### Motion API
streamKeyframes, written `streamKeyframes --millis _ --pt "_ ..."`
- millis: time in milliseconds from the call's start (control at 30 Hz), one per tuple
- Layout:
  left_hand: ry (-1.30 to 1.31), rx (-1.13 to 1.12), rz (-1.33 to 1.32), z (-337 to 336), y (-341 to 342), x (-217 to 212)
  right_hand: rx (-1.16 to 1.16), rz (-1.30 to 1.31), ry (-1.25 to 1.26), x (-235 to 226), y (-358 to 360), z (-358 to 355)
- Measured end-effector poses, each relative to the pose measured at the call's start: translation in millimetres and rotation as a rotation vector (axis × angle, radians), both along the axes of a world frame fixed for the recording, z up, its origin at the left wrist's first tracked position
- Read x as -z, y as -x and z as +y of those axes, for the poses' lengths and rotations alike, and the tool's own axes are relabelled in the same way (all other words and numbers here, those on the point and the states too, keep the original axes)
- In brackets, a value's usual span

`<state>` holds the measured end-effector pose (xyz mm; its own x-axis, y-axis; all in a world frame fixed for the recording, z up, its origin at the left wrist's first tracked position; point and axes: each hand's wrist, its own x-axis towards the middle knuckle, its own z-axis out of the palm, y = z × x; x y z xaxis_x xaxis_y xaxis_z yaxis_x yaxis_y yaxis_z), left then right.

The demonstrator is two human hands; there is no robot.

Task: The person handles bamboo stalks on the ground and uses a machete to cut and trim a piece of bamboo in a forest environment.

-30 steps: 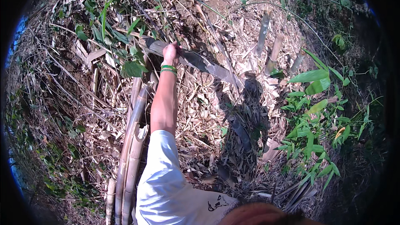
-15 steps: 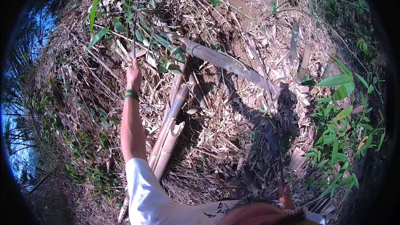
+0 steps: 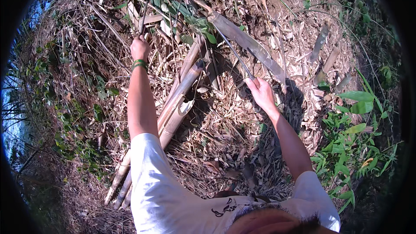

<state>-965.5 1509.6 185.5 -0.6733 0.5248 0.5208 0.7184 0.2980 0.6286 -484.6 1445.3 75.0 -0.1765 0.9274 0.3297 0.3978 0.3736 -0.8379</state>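
The left hand [image 3: 139,48] is closed around a thin green stem [image 3: 145,4] that rises from the leafy clump just beyond it, a green band on the wrist behind it. The right hand [image 3: 261,92] is closed on the handle of a long narrow blade [image 3: 234,52], which runs from the fist up and to the left toward the same clump. Between the two hands lie several cut bamboo poles [image 3: 175,102], pale brown and split at their near ends, stretching from the clump back past the left forearm toward the person's body. Just beyond the right hand a broad grey bamboo sheath [image 3: 247,43] lies aslant on the ground, its lower end close to the fingers. The ground everywhere around both hands is an outdoor slope covered in dry straw-coloured leaf litter [image 3: 225,121] and twigs, lit by strong sun, with the person's shadow falling near the right forearm. To the right of the right hand stand a few short cut bamboo stumps [image 3: 326,63], and beyond them green broad-leaved plants [image 3: 355,104]. Left of the left arm more low green weeds [image 3: 82,117] grow among the dry stalks.
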Motion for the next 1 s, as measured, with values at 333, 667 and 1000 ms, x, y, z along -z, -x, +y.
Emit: streamKeyframes --millis 333,667,1000 --pt "0.255 -0.148 0.140 53.3 98.5 90.7 0.200 -0.140 0.358 148.9 -100.9 -107.6" --pt "0.072 0.237 -0.079 167.7 -80.6 204.1 0.759 -0.082 0.770 242.9 -240.0 -338.2" --pt "-0.523 0.490 -0.036 76.6 -264.5 171.6 1.220 0.119 1.173 375.1 -305.4 -535.4"
